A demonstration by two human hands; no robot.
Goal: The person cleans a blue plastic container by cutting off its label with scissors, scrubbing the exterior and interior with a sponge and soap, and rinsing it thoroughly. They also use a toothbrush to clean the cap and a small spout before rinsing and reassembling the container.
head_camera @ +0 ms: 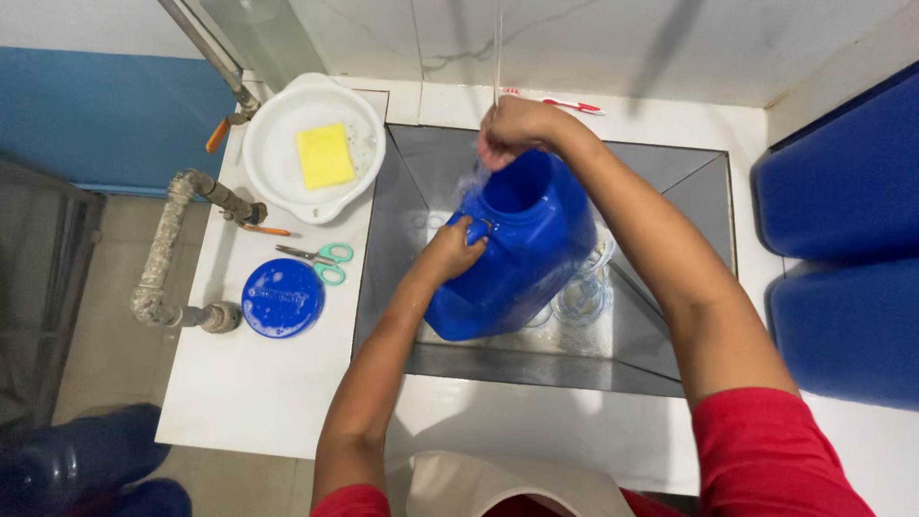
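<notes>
White counter [287, 383] wraps a sunken steel sink [402, 230], and a big blue container [531, 258] stands tilted inside it under a thin stream of water [498, 48]. The left hand [452, 251] is clenched on the container's handle at its side, while the right hand [512, 129] is closed at the rim of its mouth, where the water lands (whether it holds a cloth there cannot be told). Rinsing well seems to call for a firm hold on the handle so the mouth stays under the stream. Room is tight: the sink walls slope in close around the container, and clear glassware [582, 297] lies just beside its base. On the counter to the left sit a white basin [278, 182] with a yellow sponge [324, 155], scissors [321, 258] and a blue lid [282, 299], well apart from both hands.
</notes>
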